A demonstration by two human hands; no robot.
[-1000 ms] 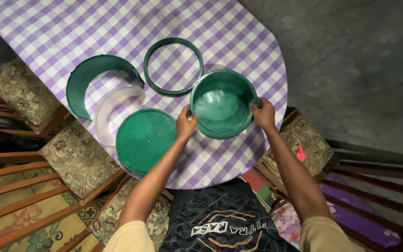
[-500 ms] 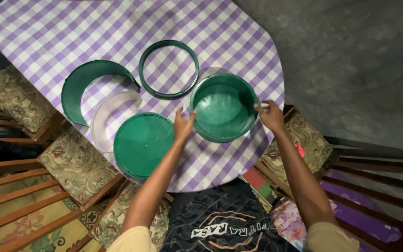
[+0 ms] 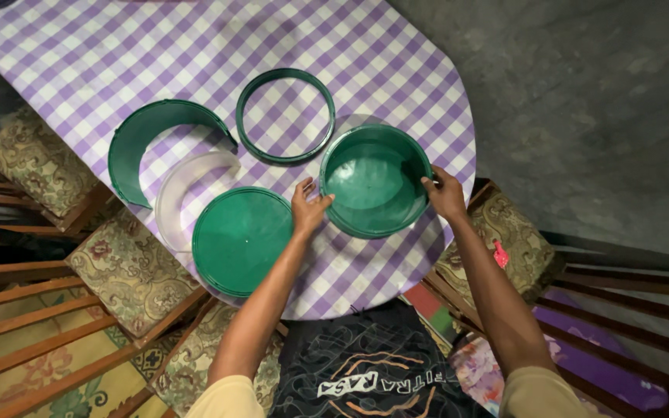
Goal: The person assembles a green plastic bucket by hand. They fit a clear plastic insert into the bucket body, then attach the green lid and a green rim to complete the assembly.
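Checked purple tabletop [image 3: 396, 46]: green bowl [image 3: 373, 186] sits nr right edge; I see left hand [image 3: 307, 207] & right hand [image 3: 444, 193] fingers curled on its rim. Risk: slips over edge.

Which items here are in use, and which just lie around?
In use:
green bowl, gripped at its rim by the left hand and right hand.

Lying about on the checked tablecloth:
green lid
green ring
green curved piece
clear curved piece
Cushioned chairs stand around the table.

No packages, labels, signs, screens.
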